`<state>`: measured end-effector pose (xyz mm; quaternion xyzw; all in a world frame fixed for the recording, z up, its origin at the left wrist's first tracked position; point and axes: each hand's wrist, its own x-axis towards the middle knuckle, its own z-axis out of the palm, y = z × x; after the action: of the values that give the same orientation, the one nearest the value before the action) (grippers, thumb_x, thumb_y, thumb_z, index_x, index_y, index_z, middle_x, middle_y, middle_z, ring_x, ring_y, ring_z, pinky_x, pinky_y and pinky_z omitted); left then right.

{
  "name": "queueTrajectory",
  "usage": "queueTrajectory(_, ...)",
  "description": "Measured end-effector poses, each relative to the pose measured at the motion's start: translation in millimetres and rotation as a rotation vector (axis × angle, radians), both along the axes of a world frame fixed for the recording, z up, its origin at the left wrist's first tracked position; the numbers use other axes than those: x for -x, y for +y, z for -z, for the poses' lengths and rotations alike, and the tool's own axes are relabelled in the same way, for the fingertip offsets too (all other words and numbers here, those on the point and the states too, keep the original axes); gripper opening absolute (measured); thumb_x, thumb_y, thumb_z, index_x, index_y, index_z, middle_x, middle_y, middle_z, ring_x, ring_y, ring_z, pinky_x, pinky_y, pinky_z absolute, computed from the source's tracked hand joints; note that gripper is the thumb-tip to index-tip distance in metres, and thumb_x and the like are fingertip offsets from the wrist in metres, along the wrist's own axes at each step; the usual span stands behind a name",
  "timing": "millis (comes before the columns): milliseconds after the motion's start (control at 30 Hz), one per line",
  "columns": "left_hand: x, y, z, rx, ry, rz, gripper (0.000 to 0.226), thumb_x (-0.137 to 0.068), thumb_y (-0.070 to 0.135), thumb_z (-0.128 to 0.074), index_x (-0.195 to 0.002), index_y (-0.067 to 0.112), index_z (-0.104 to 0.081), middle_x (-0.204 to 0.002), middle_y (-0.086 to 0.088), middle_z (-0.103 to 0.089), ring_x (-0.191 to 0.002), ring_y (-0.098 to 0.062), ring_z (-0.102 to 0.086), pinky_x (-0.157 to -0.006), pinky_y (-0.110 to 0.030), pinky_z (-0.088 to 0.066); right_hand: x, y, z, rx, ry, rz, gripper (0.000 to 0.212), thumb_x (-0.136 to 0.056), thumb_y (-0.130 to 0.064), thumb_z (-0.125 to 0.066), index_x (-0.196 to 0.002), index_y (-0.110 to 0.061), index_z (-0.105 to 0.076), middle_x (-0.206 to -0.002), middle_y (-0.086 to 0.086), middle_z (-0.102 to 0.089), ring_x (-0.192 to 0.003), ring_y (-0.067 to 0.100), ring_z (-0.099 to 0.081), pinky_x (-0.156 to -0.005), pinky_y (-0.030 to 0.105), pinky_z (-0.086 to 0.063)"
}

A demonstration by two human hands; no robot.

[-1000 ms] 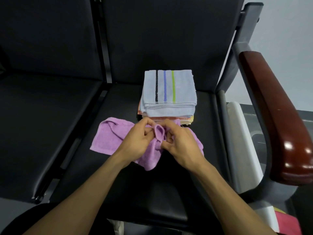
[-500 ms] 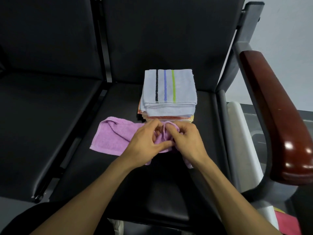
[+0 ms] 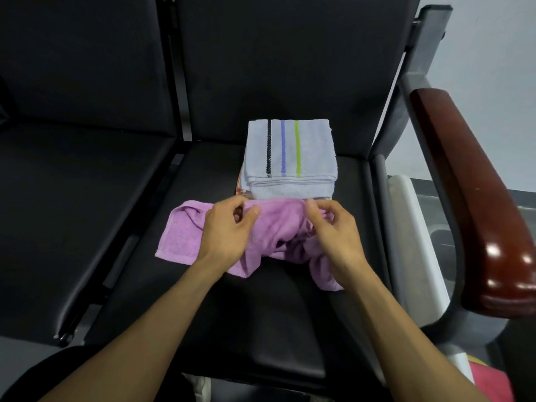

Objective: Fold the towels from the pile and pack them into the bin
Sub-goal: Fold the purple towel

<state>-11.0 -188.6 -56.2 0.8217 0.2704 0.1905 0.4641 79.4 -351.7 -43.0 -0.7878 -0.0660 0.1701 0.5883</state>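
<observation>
**Both hands on the purple towel, stack waiting behind**

You have the purple towel [image 3: 272, 227] lying crumpled on the black seat [image 3: 261, 314] right in front of you, and both your hands are on its far edge. Your left hand [image 3: 226, 230] pinches that edge between thumb and curled fingers, near the towel's middle. Your right hand [image 3: 333, 230] pinches the same edge further to the right, thumb against forefinger, with the other fingers loosely bent. Between the two grips the upper edge runs fairly straight; below it the cloth sags in rumpled folds, and two loose corners droop toward you on the seat. The towel's left part lies flat on the cushion beyond your left hand, with a small fold at its far corner.

Just behind the purple towel, touching its lifted edge or very nearly so, stands the stack of folded towels [image 3: 290, 158]. Its top one is pale blue-grey with three stripes: black, blue and green. Orange and yellow edges peek out lower in the stack.

To your right rises the chair's wooden armrest [image 3: 470, 198], glossy and dark red. Beyond the seat edge on that side you can see a white rim [image 3: 412, 227]; what it belongs to is not clear from here.
</observation>
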Motion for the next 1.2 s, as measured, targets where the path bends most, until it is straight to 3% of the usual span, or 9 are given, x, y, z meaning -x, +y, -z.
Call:
queueTrajectory(167, 2.3, -2.9, -8.7, 0.191, -0.096, -0.087, 0.004, -0.096, 0.015, -0.066, -0.093, 0.017, -0.069, -0.088, -0.004, -0.074, -0.088, -0.023, -0.071, -0.080, -0.038, -0.060, -1.3, 1.2, -14.0, -0.512, 0.537, 0.003, 0.051, -0.092, 0.017, -0.046, -0.135, -0.012, -0.049, -0.096, 0.013, -0.057, -0.073, 0.017, -0.060, -0.047, 0.024, -0.052)
queueTrajectory(333, 1.9, -4.6, -14.3, 0.269, -0.145, -0.029, 0.004, -0.096, 0.014, -0.066, -0.097, 0.011, -0.069, -0.090, -0.002, -0.075, -0.088, -0.017, -0.073, -0.081, -0.040, -0.062, -3.1, 2.2, -6.8, -0.299, 0.237, -0.010, 0.034, -0.081, 0.010, -0.073, -0.107, -0.013, -0.070, -0.104, 0.015, -0.072, -0.089, 0.024, -0.072, -0.074, 0.033, -0.059)
queueTrajectory(467, 1.8, -18.3, -12.4, 0.255, -0.119, 0.136, 0.008, -0.093, 0.015, -0.070, -0.092, 0.007, -0.071, -0.083, -0.008, -0.074, -0.081, -0.028, -0.071, -0.073, -0.041, -0.060, 6.5, 7.6, -5.5, -0.144, 0.070, 0.045, 0.011, -0.080, -0.008, -0.081, -0.084, -0.010, -0.071, -0.086, 0.011, -0.075, -0.079, 0.021, -0.071, -0.074, 0.034, -0.061)
queueTrajectory(633, 0.4, -27.6, -8.0, 0.304, -0.107, 0.166, 0.007, -0.094, 0.014, -0.069, -0.094, 0.007, -0.071, -0.083, -0.011, -0.075, -0.077, -0.028, -0.074, -0.063, -0.038, -0.062, 18.7, 16.3, -8.2, -0.221, 0.069, -0.046, 0.005, -0.091, -0.003, -0.069, -0.092, -0.006, -0.073, -0.075, 0.009, -0.073, -0.066, 0.010, -0.068, -0.058, 0.026, -0.057)
queueTrajectory(800, 1.5, -17.6, -9.3, 0.276, -0.106, 0.077, 0.008, -0.095, 0.016, -0.068, -0.096, 0.010, -0.073, -0.085, -0.003, -0.077, -0.078, -0.018, -0.075, -0.071, -0.031, -0.061, 10.7, 13.6, -3.3, -0.314, 0.201, -0.216, 0.026, -0.100, 0.001, -0.052, -0.108, -0.007, -0.075, -0.105, 0.006, -0.076, -0.104, 0.018, -0.072, -0.091, 0.028, -0.056)
queueTrajectory(867, 1.9, -15.5, -10.3, 0.299, -0.106, 0.052, 0.007, -0.095, 0.015, -0.069, -0.095, 0.010, -0.074, -0.084, -0.003, -0.077, -0.078, -0.017, -0.075, -0.070, -0.028, -0.060, 9.9, 11.5, -4.4, -0.307, 0.172, -0.284, 0.027, -0.098, 0.005, -0.053, -0.112, -0.006, -0.074, -0.104, 0.003, -0.076, -0.101, 0.011, -0.072, -0.086, 0.021, -0.055)
queueTrajectory(967, 3.1, -18.2, -11.5, 0.345, -0.072, 0.115, 0.011, -0.097, 0.016, -0.066, -0.098, 0.010, -0.075, -0.085, -0.009, -0.077, -0.076, -0.030, -0.075, -0.068, -0.043, -0.063, 13.4, 11.1, -6.3, -0.191, -0.001, -0.255, 0.015, -0.092, -0.002, -0.067, -0.103, -0.007, -0.076, -0.090, 0.001, -0.077, -0.081, 0.003, -0.072, -0.070, 0.013, -0.052)
queueTrajectory(1067, 2.9, -18.2, -10.0, 0.313, -0.047, 0.208, 0.017, -0.100, 0.013, -0.061, -0.105, 0.012, -0.077, -0.097, -0.001, -0.078, -0.090, -0.019, -0.074, -0.080, -0.039, -0.062, 11.5, 11.3, -5.5, -0.021, -0.194, -0.176, 0.003, -0.087, -0.015, -0.077, -0.089, -0.016, -0.076, -0.086, -0.005, -0.071, -0.074, 0.002, -0.066, -0.067, 0.013, -0.049)
queueTrajectory(1200, 2.7, -15.6, -8.4, 0.296, -0.039, 0.159, 0.017, -0.098, 0.013, -0.063, -0.106, 0.013, -0.078, -0.097, 0.004, -0.078, -0.094, -0.009, -0.073, -0.090, -0.034, -0.059, 12.7, 10.3, -5.7, 0.130, -0.402, -0.192, 0.011, -0.091, -0.025, -0.073, -0.082, -0.024, -0.065, -0.088, -0.010, -0.063, -0.080, 0.004, -0.060, -0.068, 0.015, -0.048)
